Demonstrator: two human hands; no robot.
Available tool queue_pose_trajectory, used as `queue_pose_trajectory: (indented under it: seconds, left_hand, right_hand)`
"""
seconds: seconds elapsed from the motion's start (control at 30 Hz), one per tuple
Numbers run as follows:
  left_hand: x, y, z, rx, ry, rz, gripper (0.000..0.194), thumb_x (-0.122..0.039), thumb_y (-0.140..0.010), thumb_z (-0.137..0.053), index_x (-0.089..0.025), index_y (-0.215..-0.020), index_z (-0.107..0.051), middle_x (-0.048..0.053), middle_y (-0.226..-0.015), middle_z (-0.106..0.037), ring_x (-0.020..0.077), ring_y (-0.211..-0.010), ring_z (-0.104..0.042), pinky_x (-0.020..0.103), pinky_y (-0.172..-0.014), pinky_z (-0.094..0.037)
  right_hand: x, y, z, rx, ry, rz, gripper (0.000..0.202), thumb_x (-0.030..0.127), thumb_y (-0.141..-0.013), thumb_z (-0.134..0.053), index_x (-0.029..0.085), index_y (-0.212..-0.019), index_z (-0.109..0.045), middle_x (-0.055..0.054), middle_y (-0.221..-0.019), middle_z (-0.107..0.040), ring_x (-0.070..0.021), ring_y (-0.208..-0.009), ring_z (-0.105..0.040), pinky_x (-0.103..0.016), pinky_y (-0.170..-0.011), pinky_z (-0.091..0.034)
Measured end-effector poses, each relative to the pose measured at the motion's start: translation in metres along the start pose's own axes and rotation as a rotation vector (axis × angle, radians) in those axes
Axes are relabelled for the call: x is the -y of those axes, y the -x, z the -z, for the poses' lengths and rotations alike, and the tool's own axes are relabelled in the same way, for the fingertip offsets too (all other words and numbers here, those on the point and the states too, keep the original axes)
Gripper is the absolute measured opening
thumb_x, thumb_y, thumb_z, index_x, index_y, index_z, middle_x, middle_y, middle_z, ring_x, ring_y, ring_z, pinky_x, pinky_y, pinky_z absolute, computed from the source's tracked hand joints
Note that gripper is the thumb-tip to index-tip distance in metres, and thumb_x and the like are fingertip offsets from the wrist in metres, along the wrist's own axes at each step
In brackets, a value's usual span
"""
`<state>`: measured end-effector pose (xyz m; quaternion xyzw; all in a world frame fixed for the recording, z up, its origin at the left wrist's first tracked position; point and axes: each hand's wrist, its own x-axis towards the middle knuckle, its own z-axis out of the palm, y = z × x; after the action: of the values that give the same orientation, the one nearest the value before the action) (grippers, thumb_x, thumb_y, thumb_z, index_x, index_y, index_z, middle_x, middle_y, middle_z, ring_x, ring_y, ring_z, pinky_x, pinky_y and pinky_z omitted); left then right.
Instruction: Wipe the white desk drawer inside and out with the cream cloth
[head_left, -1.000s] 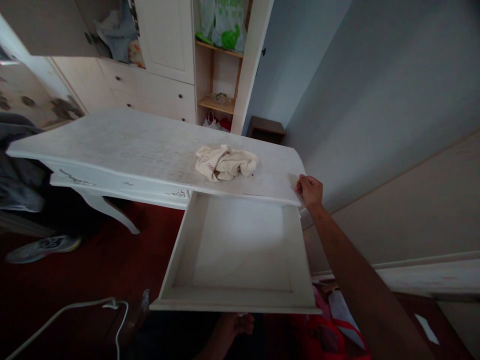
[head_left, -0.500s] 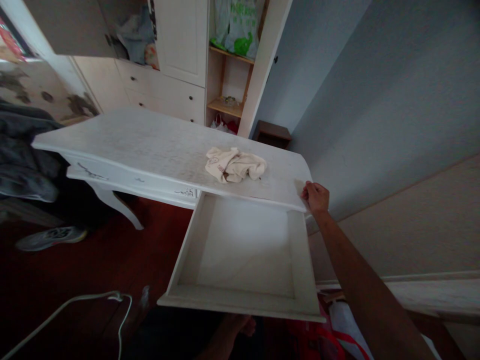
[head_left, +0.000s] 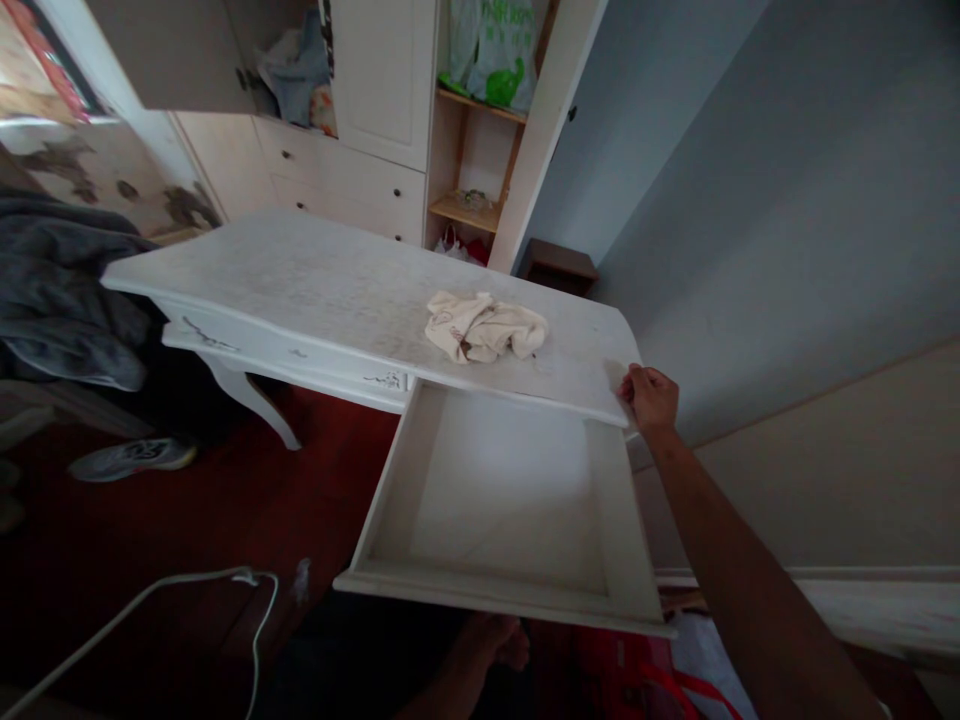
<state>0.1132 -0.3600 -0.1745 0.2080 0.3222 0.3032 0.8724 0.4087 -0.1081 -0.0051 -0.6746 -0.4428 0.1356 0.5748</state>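
A white desk (head_left: 315,270) with carved legs stands before me, its right drawer (head_left: 495,480) pulled far out and bare inside. My right hand (head_left: 651,398) is at the desk's front right corner, fingers curled; what they hold, if anything, is hidden. Below the drawer's front panel, partly covered by it, my left hand (head_left: 499,640) shows in shadow with its fingers bent. Whether it grips a handle there I cannot see. A crumpled cream cloth (head_left: 487,328) lies on the desktop behind the drawer, apart from both hands.
White cabinets (head_left: 382,80) stand behind the desk, beside a grey-blue wall (head_left: 787,200). A dark grey garment (head_left: 67,280) and a sneaker (head_left: 135,458) are at left. A white cable (head_left: 150,590) crosses the red floor. A red bag (head_left: 637,670) sits under the drawer's right side.
The view has shifted slightly, so the desk and drawer appear a little further right. Both hands keep their places at the desk corner and below the drawer front.
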Motion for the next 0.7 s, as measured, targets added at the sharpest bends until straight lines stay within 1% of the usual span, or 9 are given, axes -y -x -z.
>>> queue_pose_trajectory:
  seconds: [0.13,0.27,0.37,0.47,0.6,0.7]
  left_hand:
    - [-0.011,-0.002,0.002,0.002,0.017,0.028,0.053,-0.062,-0.061,-0.079,-0.010,-0.068,-0.068,0.005,-0.065,-0.067,0.0138,-0.059,-0.062,0.027,-0.062,-0.046]
    - [-0.014,-0.006,0.006,0.014,0.006,0.037,0.050,-0.058,-0.064,-0.079,-0.010,-0.070,-0.069,0.007,-0.068,-0.069,0.0166,-0.063,-0.064,0.030,-0.067,-0.048]
    - [-0.006,-0.014,0.011,0.002,-0.011,0.053,0.046,-0.055,-0.064,-0.080,-0.011,-0.069,-0.067,0.006,-0.065,-0.068,0.0184,-0.064,-0.065,0.033,-0.070,-0.049]
    - [0.006,-0.027,0.018,-0.007,-0.040,0.082,0.044,-0.054,-0.064,-0.079,-0.013,-0.061,-0.064,0.004,-0.054,-0.063,0.0193,-0.060,-0.064,0.037,-0.071,-0.048]
    - [0.018,-0.040,0.028,-0.037,-0.094,0.106,0.047,-0.057,-0.061,-0.078,-0.014,-0.053,-0.061,0.002,-0.049,-0.059,0.0157,-0.052,-0.058,0.036,-0.068,-0.046]
    - [0.018,-0.043,0.029,-0.027,-0.161,0.173,0.050,-0.061,-0.057,-0.078,-0.016,-0.048,-0.058,0.000,-0.045,-0.055,0.0132,-0.048,-0.051,0.034,-0.065,-0.046]
  right_hand:
    - [-0.001,0.000,0.000,-0.008,-0.008,0.012,0.035,0.047,-0.075,-0.063,0.018,-0.056,-0.058,0.002,-0.046,-0.055,-0.0081,-0.040,-0.047,-0.019,-0.039,-0.038]
    - [-0.001,0.000,0.000,-0.007,-0.004,0.012,0.035,0.046,-0.076,-0.062,0.017,-0.056,-0.057,0.002,-0.046,-0.054,-0.0081,-0.041,-0.047,-0.019,-0.039,-0.036]
    - [-0.001,0.000,0.000,-0.004,-0.025,0.007,0.035,0.046,-0.076,-0.062,0.017,-0.056,-0.057,0.002,-0.046,-0.054,-0.0074,-0.040,-0.046,-0.018,-0.039,-0.036]
    - [-0.002,-0.001,0.000,0.004,-0.031,0.011,0.036,0.048,-0.076,-0.063,0.017,-0.057,-0.057,0.003,-0.046,-0.054,-0.0072,-0.040,-0.045,-0.018,-0.039,-0.036]
    - [-0.001,0.000,0.000,0.004,-0.022,0.008,0.036,0.047,-0.075,-0.064,0.017,-0.056,-0.057,0.002,-0.046,-0.054,-0.0072,-0.040,-0.046,-0.018,-0.038,-0.036]
    - [0.001,0.001,-0.001,0.003,-0.013,0.004,0.034,0.045,-0.075,-0.063,0.018,-0.055,-0.057,0.002,-0.045,-0.054,-0.0077,-0.040,-0.045,-0.019,-0.038,-0.035]
